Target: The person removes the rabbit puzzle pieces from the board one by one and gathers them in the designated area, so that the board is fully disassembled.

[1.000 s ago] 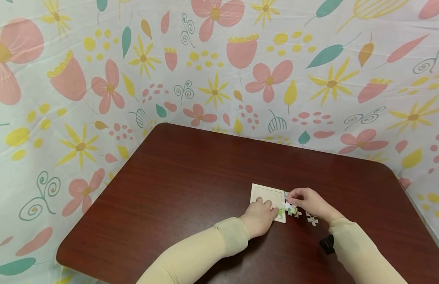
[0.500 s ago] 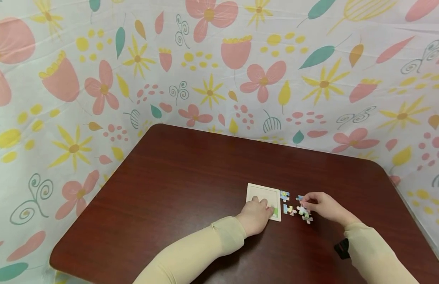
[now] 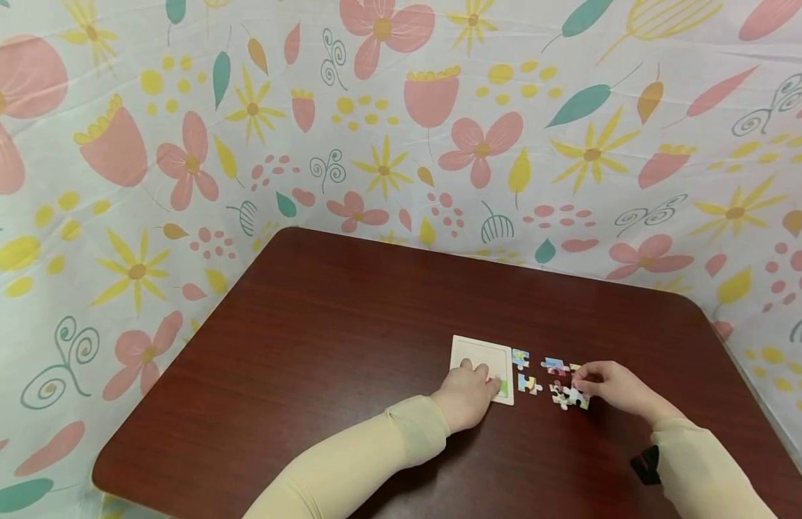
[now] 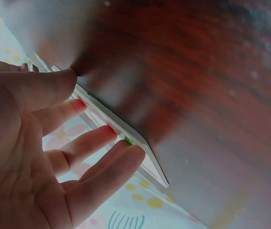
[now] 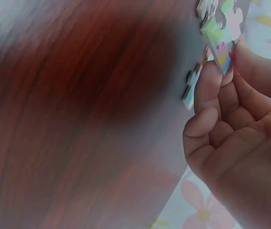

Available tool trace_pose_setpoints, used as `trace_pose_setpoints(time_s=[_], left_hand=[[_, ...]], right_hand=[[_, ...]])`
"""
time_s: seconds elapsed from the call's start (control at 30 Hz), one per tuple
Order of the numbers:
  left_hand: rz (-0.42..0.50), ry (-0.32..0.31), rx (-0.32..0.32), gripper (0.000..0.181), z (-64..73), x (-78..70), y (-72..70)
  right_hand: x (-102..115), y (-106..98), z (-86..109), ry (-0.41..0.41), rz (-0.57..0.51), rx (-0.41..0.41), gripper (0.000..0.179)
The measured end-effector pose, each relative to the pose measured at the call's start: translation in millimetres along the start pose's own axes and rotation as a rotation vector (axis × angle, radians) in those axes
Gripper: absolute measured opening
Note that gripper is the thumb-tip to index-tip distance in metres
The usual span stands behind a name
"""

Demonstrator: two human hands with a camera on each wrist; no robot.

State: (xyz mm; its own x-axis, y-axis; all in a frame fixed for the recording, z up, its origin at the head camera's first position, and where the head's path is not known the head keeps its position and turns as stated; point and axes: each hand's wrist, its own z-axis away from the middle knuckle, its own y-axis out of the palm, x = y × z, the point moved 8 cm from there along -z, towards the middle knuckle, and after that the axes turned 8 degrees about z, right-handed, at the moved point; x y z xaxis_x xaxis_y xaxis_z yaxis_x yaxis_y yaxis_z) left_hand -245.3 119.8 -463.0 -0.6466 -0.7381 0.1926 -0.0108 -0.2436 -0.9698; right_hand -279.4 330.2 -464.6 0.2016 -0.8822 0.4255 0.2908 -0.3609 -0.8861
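The puzzle board is pressed onto the brown table at the left hand's 1 o'clock, that hand's fingers spread apart; a green patch is seen at the board's 5 o'clock corner; a puzzle piece is pinched by the right hand at its 9 o'clock; loose pieces are spread at the board's 3 o'clock; flowered cloth is hung at 12 o'clock.

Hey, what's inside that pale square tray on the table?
In the tray, a green patch shows at the near right corner, bare base farther back. What's under the left hand is hidden.
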Motion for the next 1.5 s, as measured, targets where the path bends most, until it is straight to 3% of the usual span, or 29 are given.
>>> trace_pose_setpoints(time_s=[0.37,0.67,1.03,1.5], left_hand=[[0.018,-0.001,-0.018,0.039,-2.1,0.1,2.8],[0.005,0.001,-0.013,0.039,-2.4,-1.4,2.7],[-0.024,0.012,-0.040,0.039,0.6,-0.7,-0.3],[-0.035,0.011,-0.042,0.039,0.2,-1.6,1.3]], right_hand=[[-10.3,-0.8,5.5,0.023,0.062,-0.001,0.011],[-18.3,3.3,7.5,0.099,0.089,-0.047,0.009],[-14.9,4.7,6.0,0.065,0.152,-0.133,0.005],[-9.5,2.1,6.4,0.080,0.172,-0.145,0.006]])
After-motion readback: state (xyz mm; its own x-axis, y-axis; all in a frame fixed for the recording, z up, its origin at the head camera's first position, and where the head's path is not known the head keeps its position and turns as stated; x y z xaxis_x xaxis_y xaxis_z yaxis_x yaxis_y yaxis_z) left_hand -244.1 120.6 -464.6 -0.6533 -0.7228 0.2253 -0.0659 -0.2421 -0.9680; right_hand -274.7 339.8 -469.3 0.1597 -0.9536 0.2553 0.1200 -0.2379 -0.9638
